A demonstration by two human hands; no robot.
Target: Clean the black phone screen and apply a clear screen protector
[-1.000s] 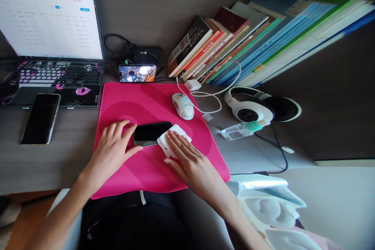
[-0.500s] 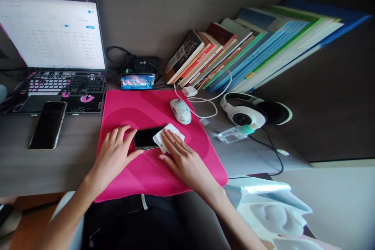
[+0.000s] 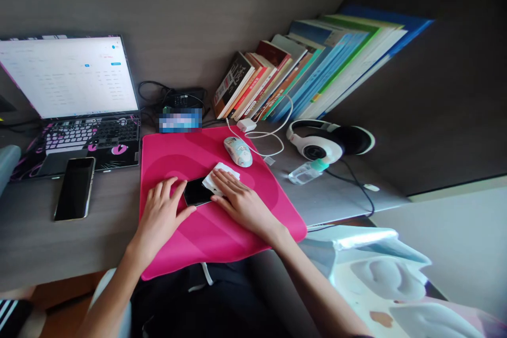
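Observation:
A smartphone (image 3: pixel 195 192) with a dark screen lies flat on the pink desk mat (image 3: pixel 214 232). My left hand (image 3: pixel 162 210) holds its left end, with the thumb at the near corner and the index finger at the far corner. Under the fingers of my right hand (image 3: pixel 244 206) is a folded white tissue (image 3: pixel 212 182), pressed onto the phone's right part, which it hides. Just beyond that hand, a patterned white computer mouse (image 3: pixel 238 152) rests on the mat.
An open laptop (image 3: pixel 85 116) stands at the left, another phone (image 3: pixel 75 188) before it. Behind the mat are a propped device with a blurred screen (image 3: pixel 180 120) and leaning books (image 3: pixel 277 79). A charger (image 3: pixel 246 125), headphones (image 3: pixel 317 140) and a clear bottle (image 3: pixel 304 173) sit rightward.
My right hand and the tissue have slid a little left along the phone. My left hand keeps its hold. The camera's view has shifted and tilted slightly.

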